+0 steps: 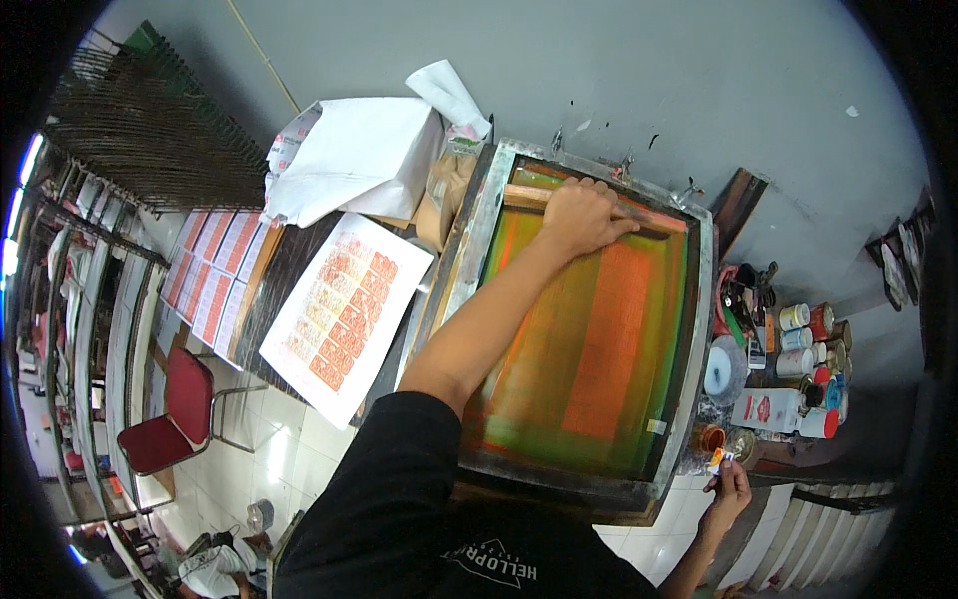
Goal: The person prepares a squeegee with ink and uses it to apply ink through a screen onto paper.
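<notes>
My left hand [584, 218] is closed round the wooden squeegee [524, 195], which lies across the far end of a screen-printing frame [699, 369]. The mesh [609, 344] inside is green-yellow, with an orange band down its middle. At the lower right, my right hand [735, 486] pinches a small white piece with orange ink [717, 457] on its end; its exact kind is too small to make out. That piece is beside an open jar of orange-brown ink [711, 436]. Left of the frame lies a white sheet [399, 295] printed with red and yellow figures.
Paint cans and bottles [795, 361] crowd the stand on the right. White wrapping paper [364, 150] is heaped at the back left near printed sheets [215, 270]. A red chair [170, 414] and a wire drying rack [165, 120] stand left. Another person [225, 569] is at lower left.
</notes>
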Demonstrator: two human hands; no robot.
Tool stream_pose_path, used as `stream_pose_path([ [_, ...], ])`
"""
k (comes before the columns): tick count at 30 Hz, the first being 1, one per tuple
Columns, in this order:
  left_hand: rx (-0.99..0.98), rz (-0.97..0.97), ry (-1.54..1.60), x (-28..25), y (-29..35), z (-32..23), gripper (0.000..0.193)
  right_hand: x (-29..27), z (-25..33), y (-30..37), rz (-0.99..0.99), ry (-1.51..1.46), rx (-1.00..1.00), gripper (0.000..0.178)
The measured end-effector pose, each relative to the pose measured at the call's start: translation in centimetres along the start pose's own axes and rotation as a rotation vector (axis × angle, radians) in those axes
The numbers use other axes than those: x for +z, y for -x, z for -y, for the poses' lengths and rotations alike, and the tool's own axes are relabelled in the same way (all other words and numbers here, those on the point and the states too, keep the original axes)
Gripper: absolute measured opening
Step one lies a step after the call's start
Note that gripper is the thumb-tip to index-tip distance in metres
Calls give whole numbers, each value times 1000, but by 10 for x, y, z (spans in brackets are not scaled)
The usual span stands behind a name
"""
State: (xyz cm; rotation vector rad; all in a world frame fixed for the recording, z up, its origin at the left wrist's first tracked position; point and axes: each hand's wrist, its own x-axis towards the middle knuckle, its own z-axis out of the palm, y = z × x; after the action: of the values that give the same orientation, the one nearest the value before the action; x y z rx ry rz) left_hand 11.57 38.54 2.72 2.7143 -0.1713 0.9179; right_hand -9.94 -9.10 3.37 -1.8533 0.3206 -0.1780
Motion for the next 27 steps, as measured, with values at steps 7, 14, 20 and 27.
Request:
stream_pose_path([
  [7, -92, 54, -7, -25, 45, -34, 55, 6, 4, -4, 63, -46, -16, 19],
  [14, -135, -25, -31, -48, 93, -72, 48, -1, 6, -14, 146, -23, -21, 20],
  [20, -162, -84, -63, -68, 131, -99, 44, -4, 2, -21, 203, -55, -21, 22],
  [27, -239, -41, -114, -101, 174, -137, 42, -7, 4, -24, 271, -59, -29, 24],
])
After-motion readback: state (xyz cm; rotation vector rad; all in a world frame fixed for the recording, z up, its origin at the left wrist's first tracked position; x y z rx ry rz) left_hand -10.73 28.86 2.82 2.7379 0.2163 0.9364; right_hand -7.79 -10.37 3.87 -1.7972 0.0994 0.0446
